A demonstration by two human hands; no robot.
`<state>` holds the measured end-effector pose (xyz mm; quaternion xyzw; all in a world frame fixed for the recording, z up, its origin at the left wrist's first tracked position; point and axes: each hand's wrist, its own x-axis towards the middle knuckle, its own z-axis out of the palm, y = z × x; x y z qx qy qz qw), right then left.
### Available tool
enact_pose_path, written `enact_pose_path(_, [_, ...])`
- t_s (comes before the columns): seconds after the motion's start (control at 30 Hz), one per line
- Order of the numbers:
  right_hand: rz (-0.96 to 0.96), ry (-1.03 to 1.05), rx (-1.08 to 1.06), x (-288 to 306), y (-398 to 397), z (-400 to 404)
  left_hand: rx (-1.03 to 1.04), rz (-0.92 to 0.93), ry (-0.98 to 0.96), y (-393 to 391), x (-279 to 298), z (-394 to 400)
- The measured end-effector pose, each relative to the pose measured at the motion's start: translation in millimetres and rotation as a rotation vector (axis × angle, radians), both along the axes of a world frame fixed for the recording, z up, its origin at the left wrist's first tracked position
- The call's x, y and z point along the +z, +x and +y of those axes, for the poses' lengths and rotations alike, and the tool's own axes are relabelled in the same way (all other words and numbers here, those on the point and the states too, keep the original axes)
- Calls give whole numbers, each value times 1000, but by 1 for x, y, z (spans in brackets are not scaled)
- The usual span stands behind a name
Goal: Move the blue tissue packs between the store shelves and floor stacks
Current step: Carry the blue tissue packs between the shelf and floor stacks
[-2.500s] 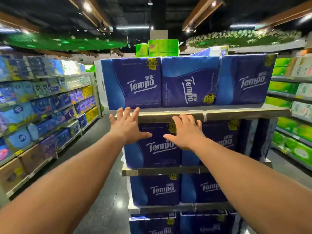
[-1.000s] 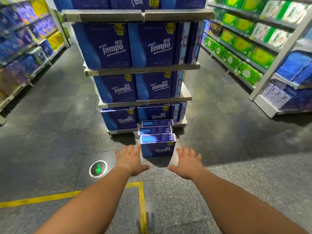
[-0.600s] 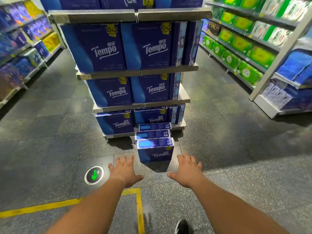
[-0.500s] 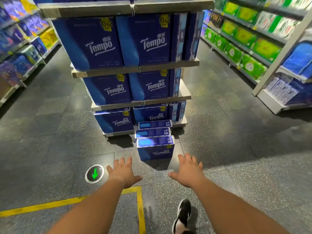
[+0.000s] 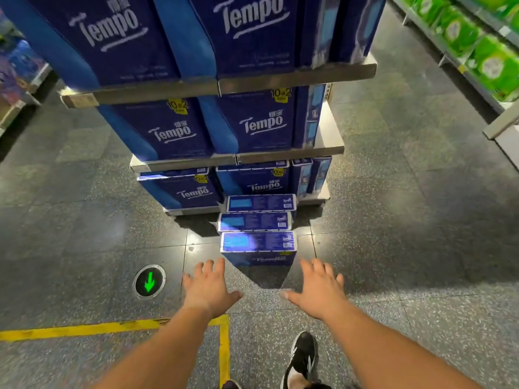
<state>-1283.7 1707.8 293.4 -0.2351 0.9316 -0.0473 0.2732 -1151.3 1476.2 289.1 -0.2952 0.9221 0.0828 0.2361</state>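
- Head view: left hand (image 5: 209, 290) and right hand (image 5: 318, 292) spread wide, fingers holding nothing.
- Nearest tissue pack (image 5: 258, 248) sits on the floor, frame center.
- Uneven squeeze could probably tip it sideways.

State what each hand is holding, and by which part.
Nothing is held. The left hand and right hand are open, fingers spread, short of the nearest floor pack.

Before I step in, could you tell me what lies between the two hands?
Head view: only bare floor between left hand and right hand.
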Motion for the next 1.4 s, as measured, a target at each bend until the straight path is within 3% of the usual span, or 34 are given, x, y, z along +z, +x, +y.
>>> enact_pose_path(0.2, [59,-24,38,-98,-46,-39,12,30,15,-54,-97,-38])
enact_pose_path(0.37, [14,14,58,-232,-74,-78,-49,51,-12,-93,-235,-80])
enact_pose_path(0.53, [90,6,98,-368,-97,-114,-149,87,-45,-124,-376,-119])
enact_pose_path(0.73, [236,9,85,-476,-131,-136,-175,187,-150,-145,-486,-143])
enact_pose_path(0.97, [466,-88,233,-460,-135,-127,-236,173,-158,-124,-475,-136])
enact_pose_path(1.13, [310,68,319,-473,-156,-129,-360,313,-202,-135,-487,-143])
enact_pose_path(1.4, [259,-51,284,-436,-155,-128,-343,240,-93,-137,-452,-146])
